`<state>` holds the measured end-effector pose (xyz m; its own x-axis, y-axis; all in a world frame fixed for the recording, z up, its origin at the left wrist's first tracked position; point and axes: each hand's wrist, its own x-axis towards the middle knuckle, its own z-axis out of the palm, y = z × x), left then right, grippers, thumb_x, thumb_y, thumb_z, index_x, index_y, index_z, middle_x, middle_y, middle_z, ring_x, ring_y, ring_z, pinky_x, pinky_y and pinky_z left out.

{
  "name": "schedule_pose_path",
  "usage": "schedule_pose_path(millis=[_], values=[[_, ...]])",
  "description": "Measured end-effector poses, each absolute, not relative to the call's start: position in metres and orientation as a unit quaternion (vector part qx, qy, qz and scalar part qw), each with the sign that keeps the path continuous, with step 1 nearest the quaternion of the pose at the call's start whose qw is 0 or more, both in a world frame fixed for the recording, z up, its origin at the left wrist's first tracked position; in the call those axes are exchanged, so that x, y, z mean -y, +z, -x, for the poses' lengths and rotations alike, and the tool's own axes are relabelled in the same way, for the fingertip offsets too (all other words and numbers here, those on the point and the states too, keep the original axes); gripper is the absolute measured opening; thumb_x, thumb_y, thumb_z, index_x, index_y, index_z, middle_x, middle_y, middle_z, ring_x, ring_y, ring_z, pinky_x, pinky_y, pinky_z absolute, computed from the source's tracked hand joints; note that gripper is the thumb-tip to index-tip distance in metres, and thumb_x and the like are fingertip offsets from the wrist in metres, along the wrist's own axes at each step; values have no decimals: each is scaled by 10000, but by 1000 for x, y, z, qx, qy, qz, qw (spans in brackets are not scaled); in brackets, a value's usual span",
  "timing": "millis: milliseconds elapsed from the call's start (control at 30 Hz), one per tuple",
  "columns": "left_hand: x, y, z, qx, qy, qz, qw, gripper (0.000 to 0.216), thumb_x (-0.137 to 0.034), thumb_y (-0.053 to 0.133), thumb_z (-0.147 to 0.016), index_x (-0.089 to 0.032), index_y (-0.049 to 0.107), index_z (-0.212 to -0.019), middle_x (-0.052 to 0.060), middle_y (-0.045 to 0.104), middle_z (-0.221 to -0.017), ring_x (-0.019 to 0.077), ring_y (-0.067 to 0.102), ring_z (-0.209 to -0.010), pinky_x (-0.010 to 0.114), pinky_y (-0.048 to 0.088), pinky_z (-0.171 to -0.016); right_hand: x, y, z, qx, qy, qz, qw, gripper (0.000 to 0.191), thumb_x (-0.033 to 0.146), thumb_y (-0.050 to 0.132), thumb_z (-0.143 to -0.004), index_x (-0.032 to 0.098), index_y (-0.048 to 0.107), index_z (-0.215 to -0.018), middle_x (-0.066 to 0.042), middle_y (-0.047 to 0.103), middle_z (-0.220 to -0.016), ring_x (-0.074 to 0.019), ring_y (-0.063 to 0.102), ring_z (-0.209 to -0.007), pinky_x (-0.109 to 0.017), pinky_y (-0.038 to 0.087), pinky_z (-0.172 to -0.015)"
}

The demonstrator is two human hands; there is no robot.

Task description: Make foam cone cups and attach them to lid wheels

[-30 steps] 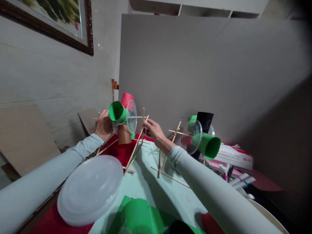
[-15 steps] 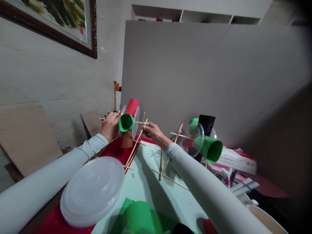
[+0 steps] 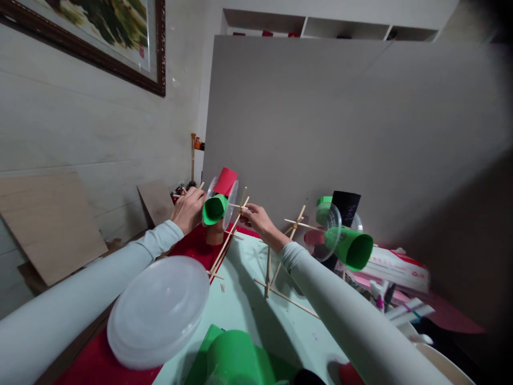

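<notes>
Green cup (image 3: 214, 209) lower now; L grip (image 3: 188, 209) tight on wheel (image 3: 231, 197), R grip (image 3: 256, 218) tight on stick (image 3: 239, 206)

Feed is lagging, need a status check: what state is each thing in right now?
left wheel: raised on stick frame
left hand: curled at left wheel's side, grip hidden
right hand: pinching axle stick
right wheel: standing, untouched
clear lids: stacked, lying flat

A cup wheel (image 3: 218, 206) sits between left hand (image 3: 189, 209) and right hand (image 3: 258, 218), lid stack (image 3: 158, 310) before it, second wheel (image 3: 340, 238) rightward
</notes>
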<state>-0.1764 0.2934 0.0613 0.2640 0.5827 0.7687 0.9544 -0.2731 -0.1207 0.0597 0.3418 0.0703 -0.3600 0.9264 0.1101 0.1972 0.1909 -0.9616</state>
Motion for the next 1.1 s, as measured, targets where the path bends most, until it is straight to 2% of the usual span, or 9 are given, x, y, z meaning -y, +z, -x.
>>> schedule_pose_path(millis=[100,267,433,533,633,733,833,967,1100], values=[[-290,61,177,517,-316,741,289,100,-169,585,-892,-144,652,-963,112,666,-1028,256,591,-1016,385,496,-822,-343,69,-63,681,465,423,376,288,343,622,-972,154,628,-1189,-75,670,-1143,-195,679,-938,-389,589,-801],[-281,61,179,501,-348,744,272,305,-184,539,-878,-149,659,-1157,183,659,-1261,347,534,-1223,508,476,-946,-341,68,-66,694,448,423,373,289,346,619,-974,154,626,-1190,-73,671,-1134,-192,679,-926,-386,589,-796],[-266,63,188,489,-408,729,253,393,-104,418,-913,-189,661,-1210,140,620,-1373,297,474,-1360,544,398,-1100,-338,70,-67,698,440,425,373,294,343,619,-974,156,621,-1201,-73,669,-1137,-190,679,-922,-381,591,-788],[-252,67,193,484,-457,712,225,379,-132,455,-919,-233,663,-1220,105,601,-1411,262,450,-1396,525,371,-1144,-335,72,-67,697,436,427,376,300,344,616,-976,157,616,-1210,-72,669,-1132,-189,679,-915,-380,590,-786],[-244,70,199,499,-523,668,179,393,-201,514,-922,-256,614,-1298,81,530,-1492,241,396,-1439,505,283,-1211,-333,73,-67,697,438,425,378,298,355,609,-980,156,619,-1201,-70,673,-1119,-186,680,-904,-378,589,-784],[-251,67,210,538,-599,586,91,537,-326,585,-898,-225,490,-1417,134,460,-1536,280,398,-1434,525,325,-1184,-335,72,-67,690,442,427,382,290,363,603,-982,153,627,-1181,-67,677,-1099,-180,681,-886,-371,589,-773],[-264,55,225,575,-645,499,-58,619,-476,554,-906,-202,426,-1447,186,534,-1453,306,522,-1334,513,474,-1050,-339,70,-66,681,452,427,388,285,361,602,-983,153,629,-1176,-68,677,-1103,-180,681,-889,-369,590,-772],[-266,29,234,602,-627,407,-280,639,-637,324,-976,-164,504,-1366,170,652,-1256,279,663,-1105,499,547,-909,-341,69,-65,668,474,416,395,294,364,603,-983,153,626,-1186,-72,675,-1120,-185,682,-906,-374,591,-778],[-252,6,224,606,-562,354,-437,627,-655,364,-971,-144,610,-1239,119,705,-1089,231,693,-947,473,538,-907,-344,70,-64,657,492,413,395,298,354,609,-980,154,622,-1200,-77,671,-1143,-193,682,-928,-383,592,-790]])
